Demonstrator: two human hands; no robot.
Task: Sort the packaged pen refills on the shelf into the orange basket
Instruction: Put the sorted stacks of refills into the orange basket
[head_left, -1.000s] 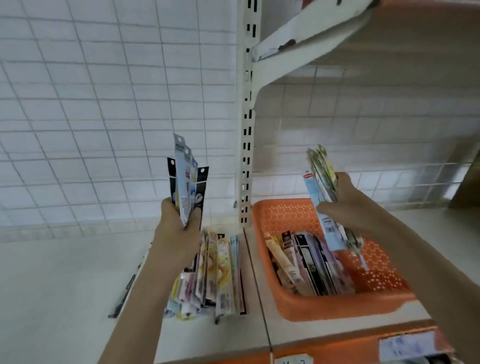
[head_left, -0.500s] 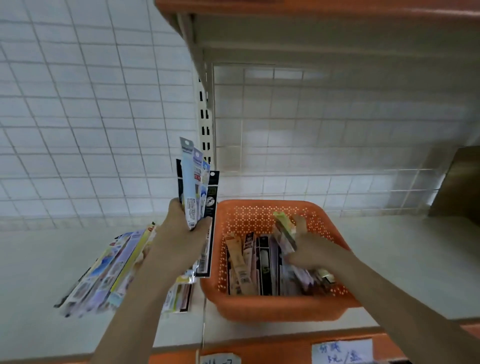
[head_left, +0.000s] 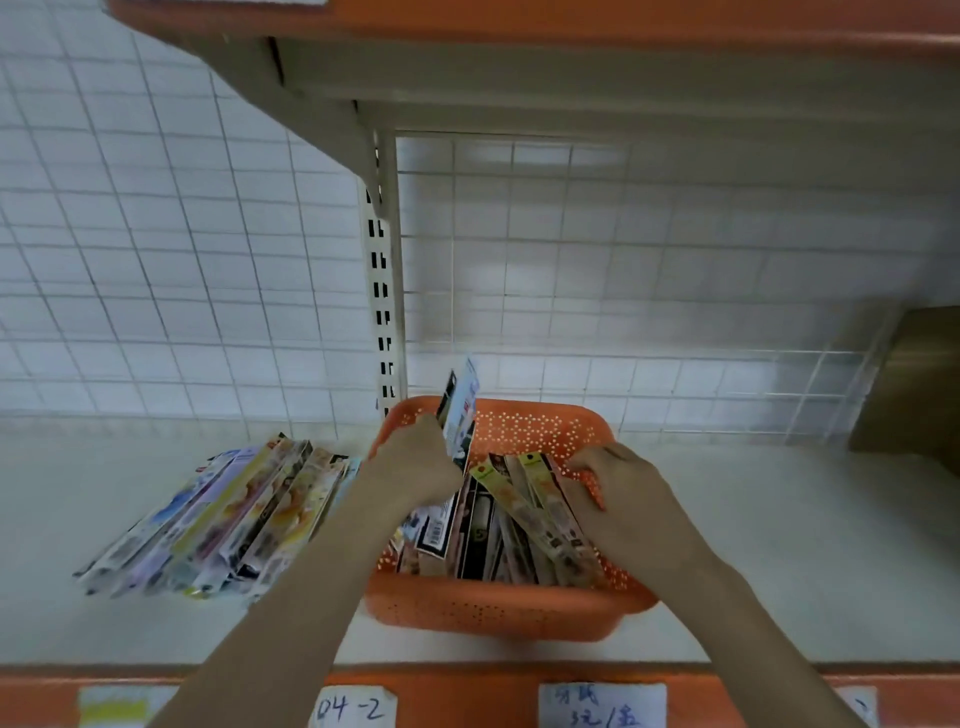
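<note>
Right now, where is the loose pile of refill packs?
In the head view, the loose pile lies on the shelf, left of the orange basket.

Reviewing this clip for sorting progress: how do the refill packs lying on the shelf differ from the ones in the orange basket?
The packs on the shelf lie fanned out flat on the bare shelf surface, left of the orange basket, with no hand on them. The packs in the basket stand packed together and leaning, and the right hand rests on them while the left hand lowers more in. Both groups are long, narrow printed packages.
</note>
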